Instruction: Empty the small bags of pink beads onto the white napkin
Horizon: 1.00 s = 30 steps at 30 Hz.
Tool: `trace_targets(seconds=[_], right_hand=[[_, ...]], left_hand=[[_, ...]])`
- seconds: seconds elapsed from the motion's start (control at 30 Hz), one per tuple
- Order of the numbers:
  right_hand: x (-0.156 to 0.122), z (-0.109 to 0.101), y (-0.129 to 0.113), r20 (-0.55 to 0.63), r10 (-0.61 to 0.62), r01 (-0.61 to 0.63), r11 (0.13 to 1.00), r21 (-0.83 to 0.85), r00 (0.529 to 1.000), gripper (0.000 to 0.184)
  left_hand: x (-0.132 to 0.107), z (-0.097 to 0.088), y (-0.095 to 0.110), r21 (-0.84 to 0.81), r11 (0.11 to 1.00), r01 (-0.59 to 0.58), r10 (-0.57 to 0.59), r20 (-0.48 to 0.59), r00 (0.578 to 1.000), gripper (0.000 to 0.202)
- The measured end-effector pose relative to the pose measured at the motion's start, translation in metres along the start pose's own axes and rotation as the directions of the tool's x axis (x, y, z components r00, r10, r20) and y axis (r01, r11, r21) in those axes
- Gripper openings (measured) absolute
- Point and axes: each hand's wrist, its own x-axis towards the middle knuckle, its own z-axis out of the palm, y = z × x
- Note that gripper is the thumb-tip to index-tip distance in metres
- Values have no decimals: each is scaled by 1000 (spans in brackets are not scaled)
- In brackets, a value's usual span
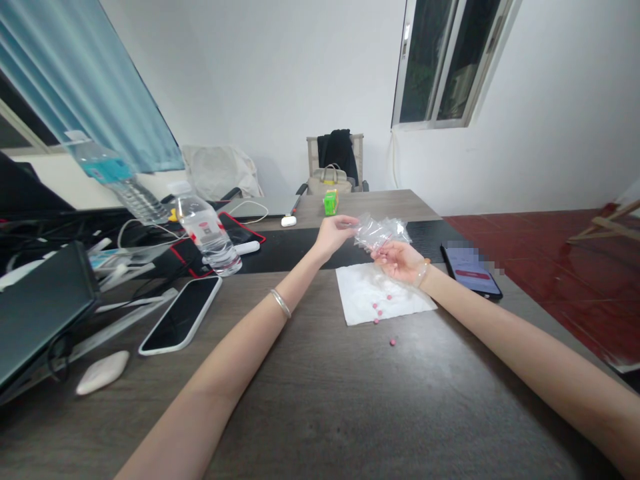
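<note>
Left grip point(336, 235) is pinched on a crumpled clear plastic bag point(381, 232), with the right grip point(397, 261) held cupped against it, just above a white paper napkin point(365, 293) (pink tablets point(379, 312) lie on it, one beyond its edge).

The clear plastic bag point(381, 233) partly hides the right hand's fingers point(393, 257).
</note>
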Motion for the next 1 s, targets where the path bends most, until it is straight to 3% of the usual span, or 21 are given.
trace_targets(seconds=[0.17, 0.33, 0.47, 0.63, 0.7, 0.8, 0.9, 1.0], right_hand=[[4, -1, 3, -58, -33, 32, 999, -21, 998, 15], [5, 0, 6, -88, -40, 36, 998, -54, 995, 20], [6, 0, 7, -107, -47, 40, 997, -71, 993, 20], [8, -1, 9, -125, -61, 51, 995, -80, 990, 20], [8, -2, 9, -127, -65, 54, 995, -84, 990, 19], [9, -3, 10, -129, -70, 59, 994, -88, 989, 18], [9, -3, 9, -134, -71, 58, 994, -94, 988, 16], [9, -4, 9, -143, -66, 52, 994, -101, 987, 17]], left_hand=[[7, -7, -1, -2, 998, 63, -63, -27, 998, 26], [17, -30, -10, 235, 949, 211, -179, -150, 972, 35], [20, -53, -23, 379, 880, 285, -223, -200, 954, 30], [10, -64, -23, 599, 745, 294, -137, -295, 946, 25], [6, -59, -20, 740, 621, 258, -98, -254, 962, 25], [2, -46, -20, 880, 428, 207, -234, -114, 966, 40], [1, -32, -33, 886, 407, 222, -392, -50, 919, 64], [2, -29, -52, 877, 412, 249, -465, -33, 885, 73]])
